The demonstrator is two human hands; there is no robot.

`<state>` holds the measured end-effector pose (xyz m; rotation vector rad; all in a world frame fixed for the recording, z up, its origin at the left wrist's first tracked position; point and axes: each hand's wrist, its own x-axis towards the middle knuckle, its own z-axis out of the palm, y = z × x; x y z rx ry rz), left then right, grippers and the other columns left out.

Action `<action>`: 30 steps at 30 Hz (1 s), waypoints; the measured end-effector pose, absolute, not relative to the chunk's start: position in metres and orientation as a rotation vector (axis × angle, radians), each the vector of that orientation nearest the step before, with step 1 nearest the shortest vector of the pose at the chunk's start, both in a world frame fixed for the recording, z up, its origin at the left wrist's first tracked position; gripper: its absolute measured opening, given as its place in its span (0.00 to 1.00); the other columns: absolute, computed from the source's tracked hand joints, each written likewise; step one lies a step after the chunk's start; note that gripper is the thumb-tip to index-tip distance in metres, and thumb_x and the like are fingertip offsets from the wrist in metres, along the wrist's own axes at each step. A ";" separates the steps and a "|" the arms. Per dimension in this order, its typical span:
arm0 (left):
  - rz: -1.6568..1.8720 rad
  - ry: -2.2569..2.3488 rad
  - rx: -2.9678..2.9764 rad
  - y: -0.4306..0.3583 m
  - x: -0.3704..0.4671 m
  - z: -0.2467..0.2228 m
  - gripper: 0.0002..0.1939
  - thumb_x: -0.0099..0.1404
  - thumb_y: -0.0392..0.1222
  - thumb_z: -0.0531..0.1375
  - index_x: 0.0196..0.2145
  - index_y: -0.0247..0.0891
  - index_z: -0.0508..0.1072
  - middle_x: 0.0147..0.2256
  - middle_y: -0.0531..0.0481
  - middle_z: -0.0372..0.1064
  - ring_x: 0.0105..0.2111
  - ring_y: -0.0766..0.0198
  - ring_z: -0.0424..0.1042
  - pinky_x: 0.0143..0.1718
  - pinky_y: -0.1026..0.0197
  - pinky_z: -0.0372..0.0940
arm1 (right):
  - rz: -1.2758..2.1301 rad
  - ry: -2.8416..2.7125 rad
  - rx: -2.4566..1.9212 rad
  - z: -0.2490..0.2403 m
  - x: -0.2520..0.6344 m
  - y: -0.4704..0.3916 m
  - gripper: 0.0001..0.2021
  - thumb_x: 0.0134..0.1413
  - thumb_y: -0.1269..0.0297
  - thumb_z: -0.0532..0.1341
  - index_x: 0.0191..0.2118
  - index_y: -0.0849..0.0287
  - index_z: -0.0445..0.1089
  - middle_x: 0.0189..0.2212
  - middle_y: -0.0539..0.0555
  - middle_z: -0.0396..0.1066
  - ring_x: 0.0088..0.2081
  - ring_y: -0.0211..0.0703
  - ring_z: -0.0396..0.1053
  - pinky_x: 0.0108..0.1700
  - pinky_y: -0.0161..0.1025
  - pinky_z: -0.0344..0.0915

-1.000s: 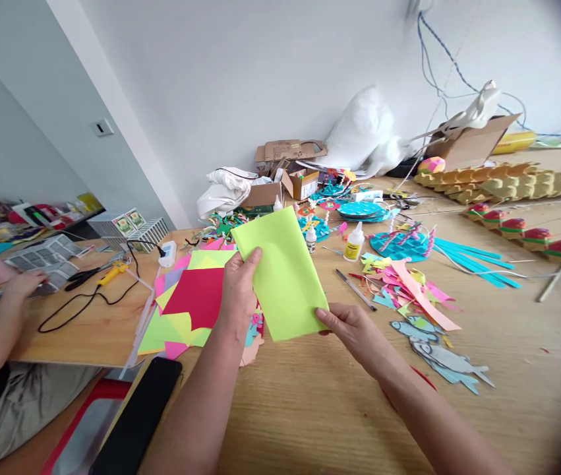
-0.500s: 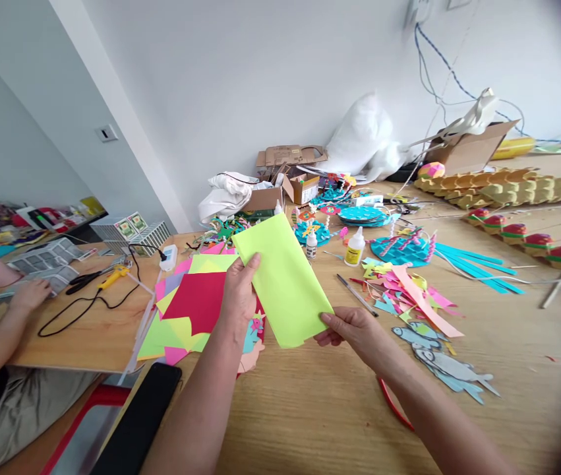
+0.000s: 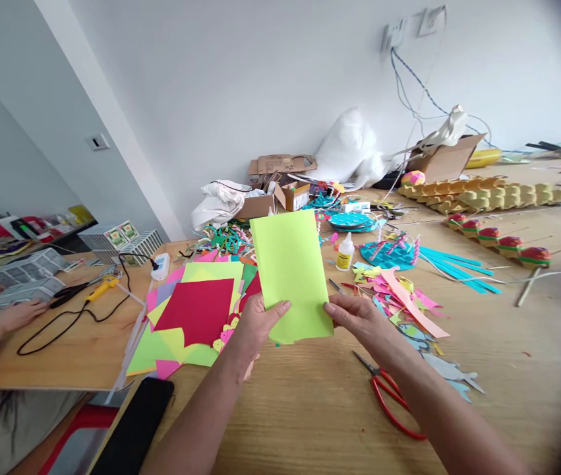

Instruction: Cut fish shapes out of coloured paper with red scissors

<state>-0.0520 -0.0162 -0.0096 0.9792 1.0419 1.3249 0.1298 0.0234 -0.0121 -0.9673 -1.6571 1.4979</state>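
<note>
A folded sheet of lime-green paper [image 3: 291, 270] is held up above the table, nearly upright. My left hand [image 3: 259, 320] pinches its lower left edge, thumb on the front face. At the lower right edge, my right hand [image 3: 354, 315] grips the same paper between thumb and fingers. Red-handled scissors [image 3: 389, 396] lie on the wood below my right forearm, which partly covers them. Left of the paper, a dark red sheet [image 3: 194, 310] rests on a pile of coloured papers.
Paper scraps [image 3: 403, 290], a glue bottle [image 3: 345, 253] and fish cutouts [image 3: 451, 369] lie to the right. A black phone-like slab [image 3: 136, 422] sits at the front left edge. Another person's hand [image 3: 18, 315] rests at the left table, near a yellow-handled tool [image 3: 102, 288].
The green paper has turned from tilted to nearly upright. My left hand has slid from its upper left side down to the lower left edge. More of the scissors now shows.
</note>
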 end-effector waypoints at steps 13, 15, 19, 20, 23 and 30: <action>1.334 1.013 1.002 -0.017 -0.057 -0.010 0.22 0.53 0.45 0.65 0.45 0.33 0.75 0.35 0.42 0.78 0.30 0.55 0.77 0.33 0.57 0.71 | 1.354 -1.754 -1.012 -0.018 0.127 0.023 0.18 0.44 0.48 0.60 0.20 0.60 0.69 0.16 0.47 0.62 0.21 0.36 0.57 0.25 0.34 0.54; 1.323 1.008 1.008 -0.017 -0.058 -0.007 0.22 0.53 0.45 0.65 0.44 0.33 0.75 0.35 0.42 0.78 0.31 0.54 0.77 0.32 0.57 0.71 | 1.267 -1.805 -1.050 -0.018 0.128 0.024 0.18 0.47 0.49 0.57 0.19 0.59 0.67 0.15 0.47 0.61 0.20 0.36 0.57 0.24 0.34 0.52; 1.382 1.020 0.987 -0.016 -0.065 -0.004 0.20 0.52 0.45 0.66 0.42 0.32 0.76 0.36 0.41 0.78 0.34 0.51 0.77 0.34 0.55 0.71 | 0.991 -2.139 -1.202 -0.017 0.146 0.020 0.15 0.52 0.53 0.55 0.28 0.57 0.72 0.23 0.51 0.71 0.25 0.42 0.65 0.27 0.36 0.55; 1.423 1.027 0.978 -0.015 -0.068 -0.004 0.20 0.51 0.45 0.66 0.42 0.32 0.77 0.36 0.41 0.78 0.35 0.51 0.77 0.35 0.55 0.71 | 0.878 -2.239 -1.273 -0.019 0.154 0.017 0.12 0.53 0.55 0.56 0.32 0.56 0.72 0.26 0.52 0.73 0.28 0.44 0.68 0.28 0.36 0.56; 1.516 1.053 0.942 -0.014 -0.078 -0.005 0.20 0.51 0.44 0.67 0.41 0.33 0.77 0.37 0.42 0.78 0.36 0.53 0.77 0.38 0.55 0.70 | 0.571 -2.544 -1.598 -0.033 0.182 0.002 0.06 0.48 0.65 0.59 0.23 0.56 0.70 0.24 0.55 0.73 0.26 0.48 0.69 0.25 0.37 0.51; 1.565 1.079 0.916 -0.013 -0.084 0.001 0.19 0.49 0.44 0.67 0.39 0.33 0.77 0.36 0.42 0.78 0.37 0.52 0.76 0.40 0.55 0.69 | 0.383 -2.586 -1.748 -0.087 0.216 -0.022 0.07 0.50 0.71 0.55 0.25 0.55 0.67 0.25 0.56 0.74 0.26 0.49 0.72 0.25 0.37 0.53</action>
